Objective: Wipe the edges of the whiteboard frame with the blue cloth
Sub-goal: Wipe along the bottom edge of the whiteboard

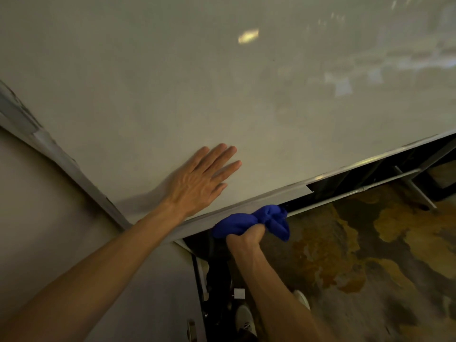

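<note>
The whiteboard (222, 82) fills the upper part of the head view, tilted in the frame. Its grey bottom frame edge (266, 193) runs from lower left up to the right. A second frame edge (49, 149) runs down the left side to the corner. My left hand (199, 183) lies flat on the board just above the bottom edge, fingers spread and holding nothing. My right hand (244, 236) is fisted around the bunched blue cloth (259, 220), which presses against the underside of the bottom frame edge near the corner.
Under the board a thin metal rail (357, 191) and dark stand parts run along its length. A patterned brown and yellow carpet (357, 255) covers the floor at lower right. My white shoes (244, 317) show at the bottom. A pale wall (37, 218) lies to the left.
</note>
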Demonstrator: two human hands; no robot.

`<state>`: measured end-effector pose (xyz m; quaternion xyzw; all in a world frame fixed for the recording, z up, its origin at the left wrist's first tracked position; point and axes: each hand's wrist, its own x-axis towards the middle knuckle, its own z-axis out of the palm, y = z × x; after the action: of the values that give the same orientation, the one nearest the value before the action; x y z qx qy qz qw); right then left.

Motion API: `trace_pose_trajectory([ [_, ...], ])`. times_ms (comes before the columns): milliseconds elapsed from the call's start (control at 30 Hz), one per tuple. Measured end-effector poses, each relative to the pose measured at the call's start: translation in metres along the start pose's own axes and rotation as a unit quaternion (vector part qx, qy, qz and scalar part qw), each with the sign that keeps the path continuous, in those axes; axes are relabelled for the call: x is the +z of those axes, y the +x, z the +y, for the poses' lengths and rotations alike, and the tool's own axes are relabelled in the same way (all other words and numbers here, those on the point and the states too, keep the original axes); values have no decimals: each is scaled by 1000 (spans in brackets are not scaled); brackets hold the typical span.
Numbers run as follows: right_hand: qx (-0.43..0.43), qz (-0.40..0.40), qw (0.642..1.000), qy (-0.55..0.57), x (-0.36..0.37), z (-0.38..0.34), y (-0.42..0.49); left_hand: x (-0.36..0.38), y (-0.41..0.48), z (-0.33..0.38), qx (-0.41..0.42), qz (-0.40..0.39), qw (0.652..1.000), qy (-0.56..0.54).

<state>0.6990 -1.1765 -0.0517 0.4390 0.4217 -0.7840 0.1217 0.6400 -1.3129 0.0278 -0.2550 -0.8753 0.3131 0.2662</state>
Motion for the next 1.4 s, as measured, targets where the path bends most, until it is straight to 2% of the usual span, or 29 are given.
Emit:
trace_pose_trajectory([
  [67,57,-39,998,15,2,1,-5,-1,-4,-2,-6,-8,1000,-4],
  [100,105,-76,989,67,7,-4,-11,-1,-8,-4,-9,-12,1000,1],
  [167,234,-116,934,243,12,-5,-15,-2,-16,-6,-16,-22,1000,8],
  [200,269,-121,910,290,13,-4,-14,-2,-20,-7,-19,-23,999,10],
  [233,281,-128,901,305,14,-6,-14,-2,-24,-9,-20,-24,999,13],
  [433,289,-184,901,268,18,10,-30,0,-35,-10,-35,-27,999,7],
  [600,303,-171,897,272,14,21,-32,-1,-43,-14,-38,-29,999,10],
  [800,219,-146,897,357,-15,-22,-1,0,-48,-15,-36,-22,999,-3],
  [933,192,-145,907,346,-14,-31,1,2,-50,-14,-36,-19,999,-1],
  [1067,253,-126,905,319,5,1,-14,4,-53,-17,-33,-18,999,3],
  [1167,314,-142,898,272,23,34,-32,3,-53,-19,-24,-24,999,7],
  [1300,324,-161,897,252,35,60,-46,4,-58,-23,-23,-22,999,16],
  [1400,316,-172,899,248,29,55,-40,4,-71,-32,-37,-17,999,10],
])
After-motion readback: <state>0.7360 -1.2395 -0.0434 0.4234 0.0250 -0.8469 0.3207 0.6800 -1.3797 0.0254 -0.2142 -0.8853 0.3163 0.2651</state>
